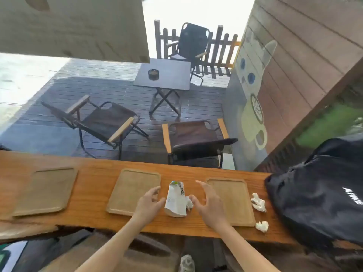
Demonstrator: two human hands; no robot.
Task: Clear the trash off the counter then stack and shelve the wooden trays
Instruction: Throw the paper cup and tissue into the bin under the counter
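Observation:
Three flat wooden trays lie on the wooden counter point(92, 185): a left tray point(46, 190), a middle tray point(129, 191) and a right tray point(236, 203). A crushed white paper carton point(175, 201) lies between the middle and right trays, with a small crumpled tissue point(189, 203) at its right side. My left hand point(150, 203) hovers just left of the carton, fingers apart, holding nothing. On the carton's right, over the right tray's left edge, my right hand point(210, 205) is spread wide and holds nothing. Two more crumpled tissues point(258, 202) point(262, 226) lie by the right tray's right edge.
A black bag point(318, 195) sits on the counter's right end. Beyond the counter is a wooden deck with folding chairs point(106, 122) point(196, 140) and a small dark table point(167, 75) carrying an ashtray point(153, 74). A wall with a painted cat stands at the right.

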